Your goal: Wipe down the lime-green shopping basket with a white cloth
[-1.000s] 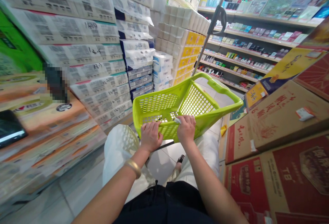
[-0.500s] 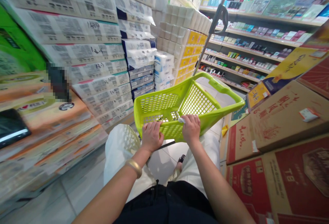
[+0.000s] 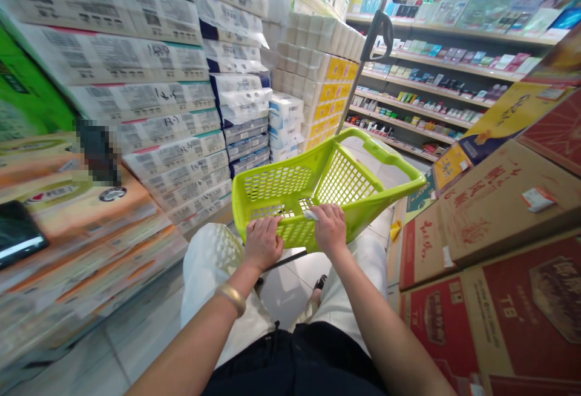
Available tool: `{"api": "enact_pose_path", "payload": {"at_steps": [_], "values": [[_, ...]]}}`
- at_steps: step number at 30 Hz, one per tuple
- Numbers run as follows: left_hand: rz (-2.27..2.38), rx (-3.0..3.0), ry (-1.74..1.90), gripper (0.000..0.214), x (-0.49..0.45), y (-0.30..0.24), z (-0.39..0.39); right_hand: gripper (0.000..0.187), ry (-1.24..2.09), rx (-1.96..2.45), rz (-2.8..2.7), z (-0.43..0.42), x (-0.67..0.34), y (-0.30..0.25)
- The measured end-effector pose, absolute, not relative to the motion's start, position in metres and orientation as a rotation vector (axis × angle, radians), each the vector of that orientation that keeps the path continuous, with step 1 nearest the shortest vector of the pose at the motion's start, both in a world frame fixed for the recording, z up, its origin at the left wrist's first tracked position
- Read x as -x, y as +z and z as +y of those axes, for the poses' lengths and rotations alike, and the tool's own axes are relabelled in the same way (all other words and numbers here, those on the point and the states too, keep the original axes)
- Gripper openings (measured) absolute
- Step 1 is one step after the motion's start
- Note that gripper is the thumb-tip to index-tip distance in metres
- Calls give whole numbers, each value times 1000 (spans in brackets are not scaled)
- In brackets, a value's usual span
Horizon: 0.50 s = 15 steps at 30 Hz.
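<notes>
Both my hands are on the near rim of a lime-green plastic shopping basket [image 3: 276,183], which has perforated walls. My left hand [image 3: 262,243] has its fingers curled over the rim, with a gold bangle [image 3: 230,300] on the wrist. My right hand [image 3: 329,229] grips the rim a little further right, and a small white paper slip [image 3: 311,215] pokes out by its fingers. A metal pull pole [image 3: 358,75] with a dark curved grip [image 3: 384,34] rises from the basket's far end. The basket's inside holds nothing I can see.
Stacked wrapped toilet-paper packs [image 3: 158,99] tower along the left. Red-printed cardboard cartons [image 3: 490,214] stand along the right. Store shelves [image 3: 422,87] with small boxes fill the far right. A tiled floor [image 3: 285,284] runs below the basket, past my white trousers [image 3: 209,281].
The basket and both hands have shifted slightly left in view. My grip on the rim looks unchanged.
</notes>
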<state>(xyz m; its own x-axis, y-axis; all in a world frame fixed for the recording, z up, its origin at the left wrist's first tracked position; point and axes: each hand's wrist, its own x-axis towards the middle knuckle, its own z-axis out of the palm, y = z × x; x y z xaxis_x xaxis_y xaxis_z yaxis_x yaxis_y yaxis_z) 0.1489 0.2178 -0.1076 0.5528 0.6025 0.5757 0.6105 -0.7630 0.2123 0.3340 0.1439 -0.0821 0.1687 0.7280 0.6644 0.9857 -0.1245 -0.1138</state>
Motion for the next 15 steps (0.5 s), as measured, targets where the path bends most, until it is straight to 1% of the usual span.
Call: {"api": "enact_pose_path", "payload": {"at_steps": [8, 12, 15], "values": [[-1040, 2779, -1002, 43, -148, -106, 227, 30, -842, 2025, -1566, 118, -414, -57], [-1078, 2790, -950, 42, -150, -104, 232, 30, -876, 2043, -1509, 119, -421, -54], [-1166, 2753, -909, 45, -156, -101, 228, 29, -833, 2072, -1424, 130, -405, -61]]}}
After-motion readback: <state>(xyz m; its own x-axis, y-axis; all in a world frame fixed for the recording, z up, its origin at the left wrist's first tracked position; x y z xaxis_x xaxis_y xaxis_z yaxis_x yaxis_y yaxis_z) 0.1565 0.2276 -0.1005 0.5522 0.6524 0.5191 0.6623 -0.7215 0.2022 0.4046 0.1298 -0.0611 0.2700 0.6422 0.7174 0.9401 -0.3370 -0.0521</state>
